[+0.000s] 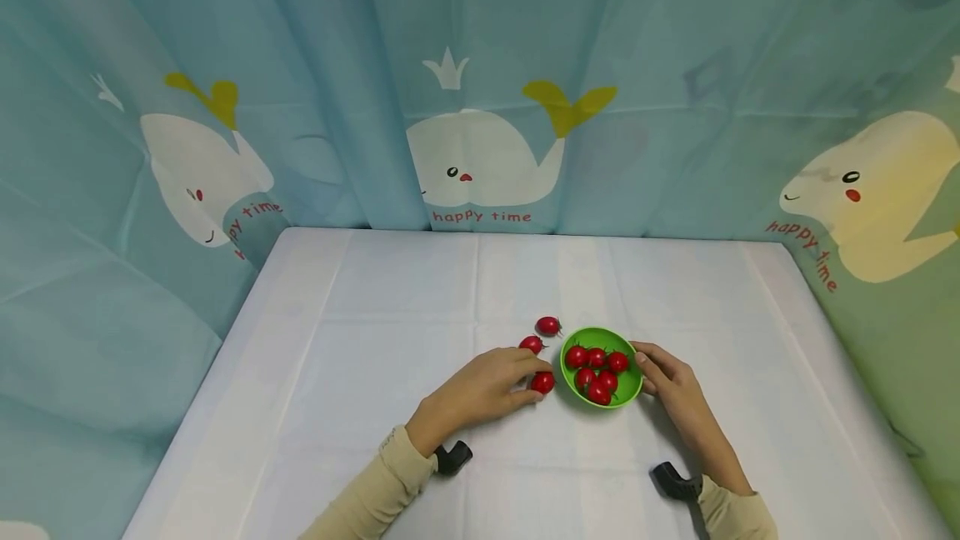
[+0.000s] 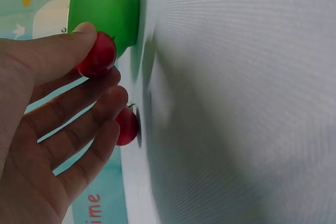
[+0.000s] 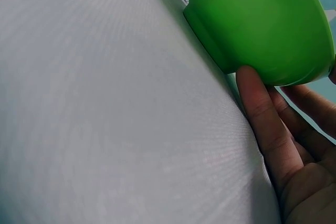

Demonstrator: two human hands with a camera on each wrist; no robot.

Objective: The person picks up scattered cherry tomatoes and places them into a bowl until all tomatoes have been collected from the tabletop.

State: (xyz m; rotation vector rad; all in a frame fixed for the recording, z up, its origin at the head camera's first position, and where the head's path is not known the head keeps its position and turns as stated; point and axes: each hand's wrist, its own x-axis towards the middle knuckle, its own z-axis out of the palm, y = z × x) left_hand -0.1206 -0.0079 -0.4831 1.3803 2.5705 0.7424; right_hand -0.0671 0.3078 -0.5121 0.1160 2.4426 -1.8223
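My left hand (image 1: 483, 386) pinches a red cherry tomato (image 2: 100, 56) between thumb and fingers, just left of the green bowl (image 1: 630, 394). In the left wrist view this tomato overlaps the bowl's side. Several cherry tomatoes (image 1: 597, 392) with green stems lie inside the bowl, which stands upright on the table. My right hand (image 1: 675, 394) holds the bowl at its right side. The right wrist view shows fingertips (image 3: 249, 80) against the bowl's lower wall; the thumb is mostly out of that frame. Two loose tomatoes lie beyond my left hand, one nearer (image 1: 531, 344) and one farther (image 1: 548, 326).
A white cloth (image 1: 390, 290) with faint creases covers the table. Blue-green curtains (image 1: 330, 65) printed with whales hang behind and at both sides. A black strap mount (image 1: 453, 458) is on the left wrist, another (image 1: 672, 482) on the right.
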